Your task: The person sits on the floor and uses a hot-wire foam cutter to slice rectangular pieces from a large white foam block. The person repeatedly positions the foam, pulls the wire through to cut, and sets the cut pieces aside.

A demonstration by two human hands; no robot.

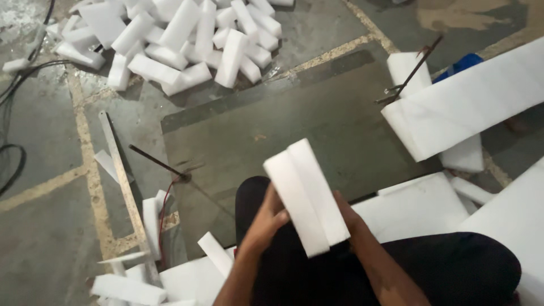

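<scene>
- Two white rectangular foam blocks [306,198], pressed side by side as a pair, sit low in the middle of the view, held up above the person's dark-clad lap and tilted so their long faces slant toward the lower right
- Far left, black cables [14,107] loop across the grey concrete floor [45,238], crossed by worn yellowish painted lines
- Upper left, a large heap of cut white foam bars [181,39] lies jumbled on the floor; judging by it, a good many pieces are already cut and thrown aside
- Lower left, a long thin metal strip [122,181] runs down the floor, with a dark thin rod [158,163] just beside it and loose white foam offcuts [150,218] around its foot
- Left hand [266,221] is curled around the near left edge of the pair, fingers closed on the foam
- Right hand [347,214] is mostly hidden behind the blocks; it seems to press their right side, but I cannot tell how far it is closed
- Centre, a dark flat board [294,124] lies beyond the blocks
- Right, broad uncut white foam slabs [476,102] rest across one another, one with a slim metal tool [408,76] lying over it; these suggest plenty of stock is left
</scene>
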